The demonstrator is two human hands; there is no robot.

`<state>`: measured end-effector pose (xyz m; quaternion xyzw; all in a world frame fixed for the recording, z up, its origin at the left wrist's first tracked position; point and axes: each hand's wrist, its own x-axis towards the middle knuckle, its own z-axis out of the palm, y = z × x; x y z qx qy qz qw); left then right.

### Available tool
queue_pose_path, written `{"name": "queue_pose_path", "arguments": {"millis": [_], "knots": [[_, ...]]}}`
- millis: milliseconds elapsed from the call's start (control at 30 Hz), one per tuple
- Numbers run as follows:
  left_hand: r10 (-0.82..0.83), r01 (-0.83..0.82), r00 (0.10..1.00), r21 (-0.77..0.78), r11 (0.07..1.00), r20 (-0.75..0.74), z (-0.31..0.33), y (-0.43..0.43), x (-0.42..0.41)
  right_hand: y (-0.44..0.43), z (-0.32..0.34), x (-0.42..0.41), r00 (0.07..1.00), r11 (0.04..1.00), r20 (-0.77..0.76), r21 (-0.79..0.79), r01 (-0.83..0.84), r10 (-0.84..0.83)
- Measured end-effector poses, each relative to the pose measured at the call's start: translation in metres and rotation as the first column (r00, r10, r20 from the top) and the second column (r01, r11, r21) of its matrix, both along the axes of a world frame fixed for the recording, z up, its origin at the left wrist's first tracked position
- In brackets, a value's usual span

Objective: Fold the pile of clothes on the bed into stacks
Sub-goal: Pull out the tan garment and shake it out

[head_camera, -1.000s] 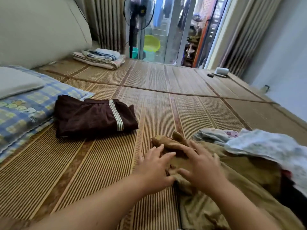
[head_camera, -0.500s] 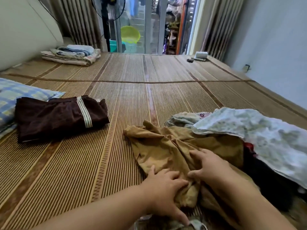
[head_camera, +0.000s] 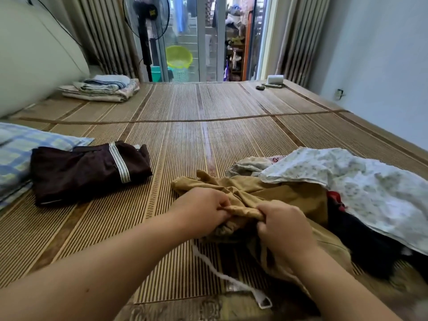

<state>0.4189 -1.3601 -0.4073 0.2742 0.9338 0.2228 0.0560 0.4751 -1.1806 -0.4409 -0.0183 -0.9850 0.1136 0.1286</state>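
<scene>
Both hands are closed on the same tan garment. The left hand and the right hand sit close together, fingers curled under and thumbs on top, pinching a bunched hem between them. That gripped edge runs side to side across the bed. The rest of the tan cloth is crumpled; one rumpled end points away toward the far left, while the body trails off to the near right, so its long axis lies roughly on that diagonal.

The garment sits at the near right of the woven mat, on the left flank of the unfolded pile. A white floral cloth drapes over the pile's top, touching the tan cloth, with a black garment beneath it. A white strap lies on the mat just below the hands.

Toward the left edge, a folded dark brown garment with a striped band lies with its long side across the bed, against a blue checked pillow. A stack of folded linens sits in the far left corner.
</scene>
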Motion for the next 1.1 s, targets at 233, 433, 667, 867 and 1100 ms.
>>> {"name": "queue_pose_path", "arguments": {"millis": [233, 433, 667, 867, 1100], "knots": [[0.060, -0.122, 0.934, -0.158, 0.980, -0.351, 0.074, -0.052, -0.012, 0.015, 0.041, 0.011, 0.983, 0.991, -0.128, -0.052, 0.123, -0.129], [0.155, -0.262, 0.862, -0.162, 0.952, -0.482, 0.147, -0.110, -0.032, 0.027, 0.113, 0.000, 0.971, 0.986, -0.186, 0.044, 0.162, -0.151], [0.290, -0.451, 0.713, -0.100, 0.887, -0.638, 0.231, -0.198, -0.025, 0.037, 0.221, -0.007, 0.958, 0.988, -0.248, -0.084, 0.128, -0.145], [0.468, -0.548, 0.669, 0.042, 0.836, -0.577, 0.281, -0.258, -0.014, 0.001, 0.293, -0.003, 0.959, 0.763, -0.268, -0.600, -0.239, 0.090], [0.373, -0.329, 0.924, 0.336, 0.883, -0.077, 0.266, -0.327, 0.002, -0.046, 0.302, -0.004, 0.852, 0.547, -0.184, -0.697, -0.465, 0.489]]}}
